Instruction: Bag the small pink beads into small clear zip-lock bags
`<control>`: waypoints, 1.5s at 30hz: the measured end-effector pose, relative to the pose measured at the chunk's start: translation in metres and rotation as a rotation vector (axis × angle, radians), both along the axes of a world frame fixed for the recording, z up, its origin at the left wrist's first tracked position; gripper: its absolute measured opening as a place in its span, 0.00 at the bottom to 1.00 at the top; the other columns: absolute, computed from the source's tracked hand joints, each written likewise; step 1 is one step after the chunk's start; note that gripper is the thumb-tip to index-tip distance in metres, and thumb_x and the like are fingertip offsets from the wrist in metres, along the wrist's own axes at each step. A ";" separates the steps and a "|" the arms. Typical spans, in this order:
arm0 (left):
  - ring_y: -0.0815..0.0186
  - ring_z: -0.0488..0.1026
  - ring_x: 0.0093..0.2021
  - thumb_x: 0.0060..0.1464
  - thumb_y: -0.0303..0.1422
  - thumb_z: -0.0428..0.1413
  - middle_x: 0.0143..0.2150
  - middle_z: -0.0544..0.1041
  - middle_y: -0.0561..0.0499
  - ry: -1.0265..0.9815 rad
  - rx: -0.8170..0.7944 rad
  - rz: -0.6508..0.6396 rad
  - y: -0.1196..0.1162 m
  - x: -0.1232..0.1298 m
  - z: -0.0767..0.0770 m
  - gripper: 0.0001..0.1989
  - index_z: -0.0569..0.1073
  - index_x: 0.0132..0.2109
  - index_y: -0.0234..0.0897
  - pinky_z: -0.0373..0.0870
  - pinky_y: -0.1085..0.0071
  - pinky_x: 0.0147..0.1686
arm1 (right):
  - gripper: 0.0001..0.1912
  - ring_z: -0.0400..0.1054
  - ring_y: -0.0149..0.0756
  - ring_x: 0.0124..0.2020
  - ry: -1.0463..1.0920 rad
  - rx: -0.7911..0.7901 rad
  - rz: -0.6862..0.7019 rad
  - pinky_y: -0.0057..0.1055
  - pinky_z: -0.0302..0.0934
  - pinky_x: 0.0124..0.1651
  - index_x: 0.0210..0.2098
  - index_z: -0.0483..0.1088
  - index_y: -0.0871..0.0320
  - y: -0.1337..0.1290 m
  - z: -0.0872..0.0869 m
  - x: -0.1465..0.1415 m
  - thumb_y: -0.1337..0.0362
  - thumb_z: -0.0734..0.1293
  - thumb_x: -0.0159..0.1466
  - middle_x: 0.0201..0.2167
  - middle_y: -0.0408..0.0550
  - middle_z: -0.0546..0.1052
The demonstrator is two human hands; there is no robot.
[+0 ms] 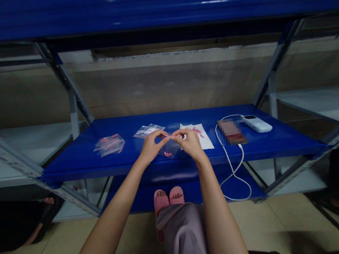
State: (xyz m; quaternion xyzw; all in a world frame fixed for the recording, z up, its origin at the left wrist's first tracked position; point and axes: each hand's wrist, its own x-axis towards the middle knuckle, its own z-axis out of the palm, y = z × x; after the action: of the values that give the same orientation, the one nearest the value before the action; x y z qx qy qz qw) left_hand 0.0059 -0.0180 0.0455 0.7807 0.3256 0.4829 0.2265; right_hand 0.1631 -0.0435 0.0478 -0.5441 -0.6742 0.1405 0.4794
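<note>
Between my two hands hangs a small clear plastic bag (pixel 170 148) with several pink pieces (pixel 168 154) at its bottom. My left hand (pixel 153 145) pinches the bag's upper edge from the left. From the other side my right hand (pixel 188 140) pinches the same edge, its fingertips close to those of the left. Just behind my right hand lies a white sheet of paper (pixel 206 141) with loose pink pieces (pixel 196 131) on it. Flat clear bags (pixel 148 130) rest beyond my left hand. Farther left is a pile of clear bags (pixel 110 145) with pink pieces inside.
The blue shelf (pixel 78 162) bears everything, with a blue beam (pixel 149 9) above. At right lie a blurred phone-like object (pixel 232 131), a white device (pixel 256 123) and a white cable (pixel 227 156) looping over the front edge. Metal posts (pixel 81 202) flank the shelf; other people sit at both sides.
</note>
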 end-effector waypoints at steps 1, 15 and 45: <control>0.63 0.72 0.35 0.51 0.38 0.54 0.31 0.76 0.50 0.023 -0.003 -0.002 0.000 0.000 0.000 0.09 0.72 0.31 0.36 0.65 0.69 0.38 | 0.07 0.66 0.34 0.30 0.003 -0.001 0.002 0.30 0.55 0.35 0.29 0.75 0.53 0.000 -0.001 0.000 0.59 0.67 0.54 0.24 0.43 0.75; 0.64 0.71 0.32 0.53 0.37 0.52 0.28 0.74 0.50 0.040 0.086 0.076 -0.007 -0.008 0.007 0.11 0.72 0.28 0.35 0.65 0.69 0.36 | 0.10 0.68 0.33 0.29 0.150 -0.089 0.153 0.27 0.58 0.33 0.29 0.75 0.56 -0.002 -0.001 -0.003 0.56 0.68 0.52 0.26 0.43 0.77; 0.64 0.73 0.29 0.53 0.40 0.51 0.26 0.77 0.50 0.087 0.049 0.105 -0.007 -0.020 0.004 0.16 0.75 0.24 0.37 0.66 0.69 0.32 | 0.08 0.64 0.30 0.24 0.051 -0.064 0.142 0.25 0.54 0.30 0.21 0.69 0.57 -0.002 -0.007 -0.008 0.62 0.64 0.54 0.19 0.40 0.72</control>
State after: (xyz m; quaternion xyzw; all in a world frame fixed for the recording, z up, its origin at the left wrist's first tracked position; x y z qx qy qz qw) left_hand -0.0142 -0.0254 0.0499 0.7879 0.3639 0.4677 0.1674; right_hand 0.1555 -0.0451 0.0407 -0.5062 -0.6939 0.2095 0.4673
